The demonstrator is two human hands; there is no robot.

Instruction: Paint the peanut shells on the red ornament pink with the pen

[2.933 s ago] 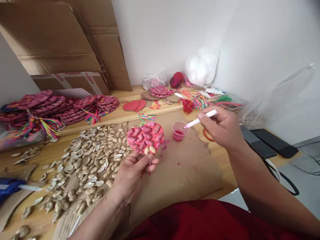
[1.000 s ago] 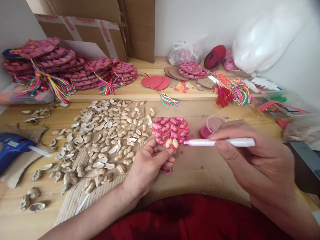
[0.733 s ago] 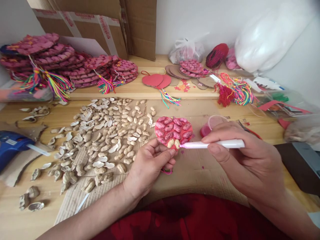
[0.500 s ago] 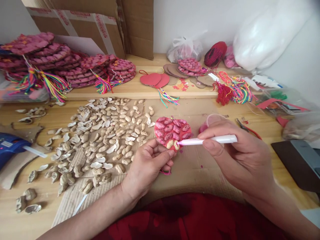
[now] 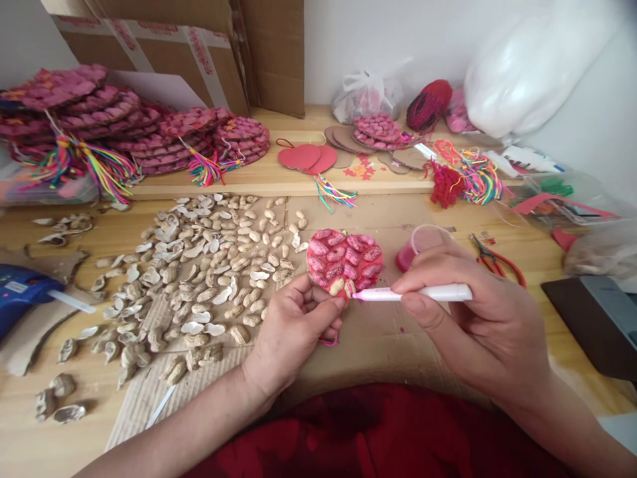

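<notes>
Between the fingers and thumb of my left hand (image 5: 303, 325) is a red heart-shaped piece (image 5: 343, 255) covered with peanut shells. Most of its shells are coloured pink; a pale shell (image 5: 337, 287) sits uncoloured at the lower tip, beside one partly marked pink. My right hand (image 5: 478, 325) is closed around a white marker pen (image 5: 413, 293), whose pink tip meets the partly marked shell. Behind the right hand stands a clear cup (image 5: 423, 240) with pink liquid, partly hidden by the fingers.
Loose peanut shells (image 5: 213, 265) spread across the cardboard on the left, near a blue glue gun (image 5: 24, 295). Red-handled pliers (image 5: 495, 259) lie at the right by a dark grey device (image 5: 587, 325). Along the back shelf are stacked pink shell pieces (image 5: 114, 109) and red discs (image 5: 308, 158).
The marker tip has shifted slightly down and left on the pale shell, which now shows more pink. The right hand has lowered a little, uncovering more of the cup and pliers.
</notes>
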